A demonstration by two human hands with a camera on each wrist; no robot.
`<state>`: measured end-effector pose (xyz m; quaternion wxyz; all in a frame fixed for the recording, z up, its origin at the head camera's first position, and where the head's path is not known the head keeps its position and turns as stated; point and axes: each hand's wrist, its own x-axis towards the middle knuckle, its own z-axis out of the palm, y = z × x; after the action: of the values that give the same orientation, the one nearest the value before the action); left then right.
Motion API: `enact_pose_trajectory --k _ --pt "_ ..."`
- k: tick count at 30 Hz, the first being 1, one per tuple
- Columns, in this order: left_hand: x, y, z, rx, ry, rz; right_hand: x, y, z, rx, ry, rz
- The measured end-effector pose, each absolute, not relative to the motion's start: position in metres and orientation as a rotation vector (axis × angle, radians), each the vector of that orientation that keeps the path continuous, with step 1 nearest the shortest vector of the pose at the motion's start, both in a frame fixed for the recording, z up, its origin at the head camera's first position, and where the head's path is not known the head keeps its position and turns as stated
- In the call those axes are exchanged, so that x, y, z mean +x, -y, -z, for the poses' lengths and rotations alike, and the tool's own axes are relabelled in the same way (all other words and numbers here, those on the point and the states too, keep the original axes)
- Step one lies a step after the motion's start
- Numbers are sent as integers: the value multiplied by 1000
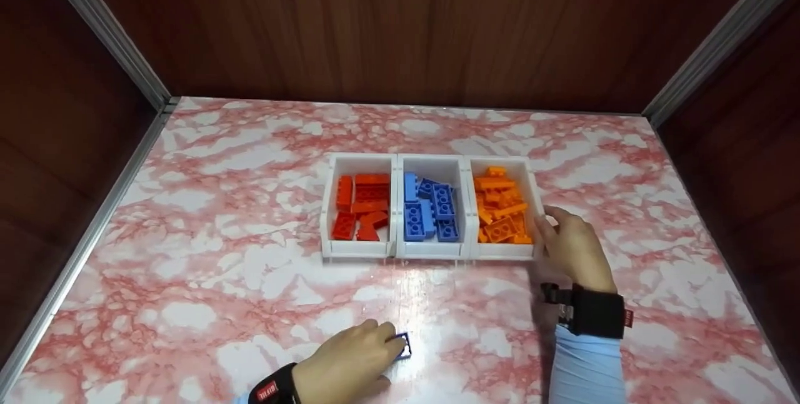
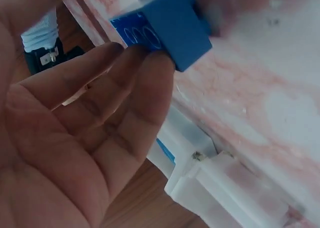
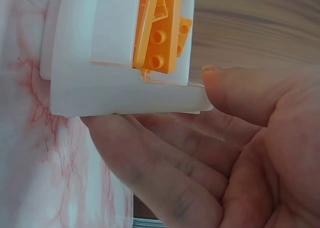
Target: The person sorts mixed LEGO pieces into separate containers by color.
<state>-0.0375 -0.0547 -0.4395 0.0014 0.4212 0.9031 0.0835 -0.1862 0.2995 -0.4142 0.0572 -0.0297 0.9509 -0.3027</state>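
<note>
My left hand is low in the head view, near the table's front, pinching a blue toy brick between thumb and fingers. In the left wrist view the brick's hollow underside faces the fingertips, and the thumb is mostly hidden. My right hand grips the right side wall of the white bin that contains orange bricks. In the right wrist view the thumb presses the rim and the fingers lie along the outer wall.
Joined to that bin on its left are a white bin with blue bricks and another with red bricks. They stand mid-table on a pink-and-white marbled surface. Dark wooden panels enclose the back and sides.
</note>
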Motion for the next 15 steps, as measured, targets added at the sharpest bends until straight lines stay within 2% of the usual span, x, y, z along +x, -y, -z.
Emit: enact_pose_trajectory --k 8,15 --pt "-47 65 454 1441 -3027 -229 -188 -301 415 -63 -2850 907" --pt "-66 75 457 1337 -2931 -449 -190 -301 414 -60 -2841 901"
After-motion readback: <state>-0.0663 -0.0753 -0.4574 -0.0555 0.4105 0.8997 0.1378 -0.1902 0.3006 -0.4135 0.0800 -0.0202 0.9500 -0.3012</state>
